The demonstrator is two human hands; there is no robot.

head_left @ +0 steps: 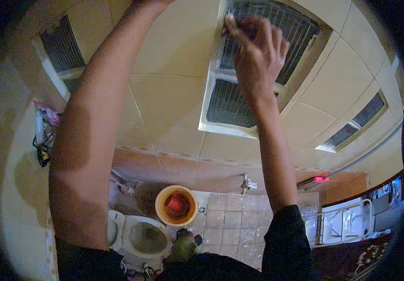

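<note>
My right hand (pixel 260 58) is raised in front of a white-framed window (pixel 204 122) in a tiled wall. Its fingers are curled and the thumb reaches toward the frame's upper left side. Something small and dark seems to sit by the thumb, too blurred to name. Dark ribbed panes (pixel 230 105) fill the window behind it. My left arm (pixel 92 117) stretches up along the wall to the left of the window. Only the wrist end of my left hand (pixel 152 3) shows at the top edge; its fingers are cut off.
Below are a toilet (pixel 148 236), an orange bucket (pixel 161 199) with a red thing inside, a wall tap (pixel 247 182) and a floor drain (pixel 202 209). A wire rack (pixel 47 133) hangs at left. Smaller windows (pixel 64 47) flank this one. A metal-framed stand (pixel 347 220) is at right.
</note>
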